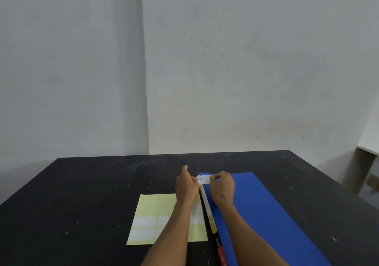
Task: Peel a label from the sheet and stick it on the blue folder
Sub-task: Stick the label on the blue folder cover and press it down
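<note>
The table (82, 183) is carrying the folder (266, 214) on the right and the sheet (155, 206) on the left, with a pen (207, 206) lying between them along the folder's left edge. The sheet is showing a few white labels in its near rows; the rest is bare backing. No containers are in view. The left hand (187, 187) and right hand (222, 187) are each pinching one end of a peeled label (203, 179), holding it stretched over the folder's far left corner. The placing step appears to be under way; the next move is calling for lowering the label flat and pressing it down without creases.
</note>
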